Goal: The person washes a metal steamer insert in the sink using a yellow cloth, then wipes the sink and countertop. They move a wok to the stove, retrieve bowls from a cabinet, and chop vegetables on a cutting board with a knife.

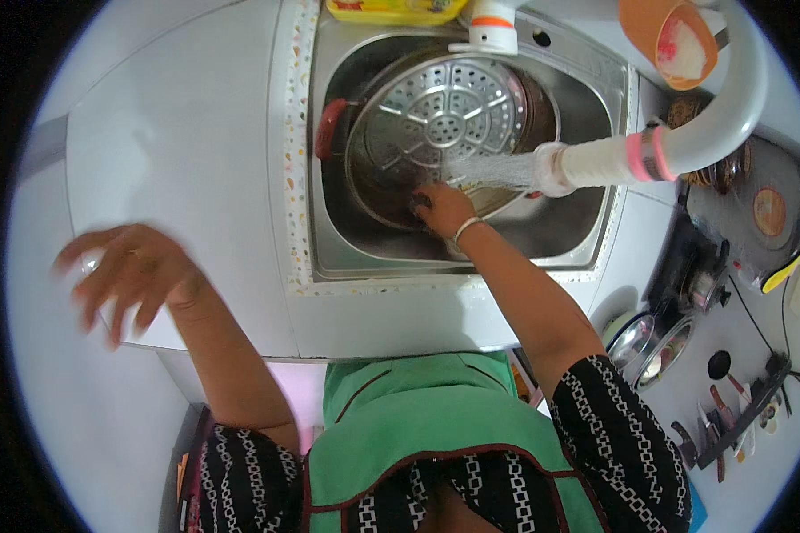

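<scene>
A round metal steamer pot point(369, 191) with a red handle point(332, 129) sits tilted in the sink. Its perforated steamer plate point(444, 129) shows inside. Water sprays leftward over it from the white hose nozzle point(553, 169). My right hand point(443, 211) reaches in at the pot's near side, fingers curled round a small dark thing that I cannot make out. Raised above the white counter at the left, my left hand point(133, 275) is open, its fingers spread and smeared by motion. It holds nothing.
The steel sink point(329, 244) is set into a white tiled counter point(187, 115). A yellow package point(396, 9) lies beyond the sink, near a white tap fitting point(492, 31). An orange cup point(676, 49) hangs at far right. Metal bowls point(633, 338) and a knife rack point(742, 413) stand right.
</scene>
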The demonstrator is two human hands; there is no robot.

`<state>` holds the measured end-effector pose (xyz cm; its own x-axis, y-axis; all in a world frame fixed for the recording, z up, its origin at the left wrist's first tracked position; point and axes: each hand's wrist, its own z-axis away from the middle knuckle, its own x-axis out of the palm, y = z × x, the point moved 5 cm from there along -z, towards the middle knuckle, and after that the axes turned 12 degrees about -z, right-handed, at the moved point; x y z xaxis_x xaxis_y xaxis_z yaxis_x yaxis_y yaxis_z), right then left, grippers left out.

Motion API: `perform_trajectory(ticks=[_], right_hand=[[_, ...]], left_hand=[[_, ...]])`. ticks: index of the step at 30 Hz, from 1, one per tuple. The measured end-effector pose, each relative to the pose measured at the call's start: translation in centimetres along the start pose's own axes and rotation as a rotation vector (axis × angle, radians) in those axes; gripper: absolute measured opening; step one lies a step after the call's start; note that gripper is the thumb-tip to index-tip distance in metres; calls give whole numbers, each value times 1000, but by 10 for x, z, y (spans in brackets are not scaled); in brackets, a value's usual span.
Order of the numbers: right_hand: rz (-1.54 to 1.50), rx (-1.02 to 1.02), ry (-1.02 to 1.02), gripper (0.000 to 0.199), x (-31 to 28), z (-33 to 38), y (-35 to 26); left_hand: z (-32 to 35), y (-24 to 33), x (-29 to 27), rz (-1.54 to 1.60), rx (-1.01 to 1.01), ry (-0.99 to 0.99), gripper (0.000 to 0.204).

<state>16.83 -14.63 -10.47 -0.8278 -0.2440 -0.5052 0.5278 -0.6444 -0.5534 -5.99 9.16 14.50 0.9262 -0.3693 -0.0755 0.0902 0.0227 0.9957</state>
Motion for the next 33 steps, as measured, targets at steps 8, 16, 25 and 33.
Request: perform_trajectory(ticks=[8,16,25,33], right_hand=[[68,-55,113,47,-8,26,-20],[-1002,-350,42,40,-65,151,-85],[-916,-158,1191,25,-5,360,-45],[-726,125,1965,20,198,639,-43]], left_hand=[[57,-61,7,-553,-220,-427,67],[99,-48,88,33,-583,-844,49],[254,-5,245,-363,-259,-1359,32],[594,48,225,-252,-105,-2149,30]])
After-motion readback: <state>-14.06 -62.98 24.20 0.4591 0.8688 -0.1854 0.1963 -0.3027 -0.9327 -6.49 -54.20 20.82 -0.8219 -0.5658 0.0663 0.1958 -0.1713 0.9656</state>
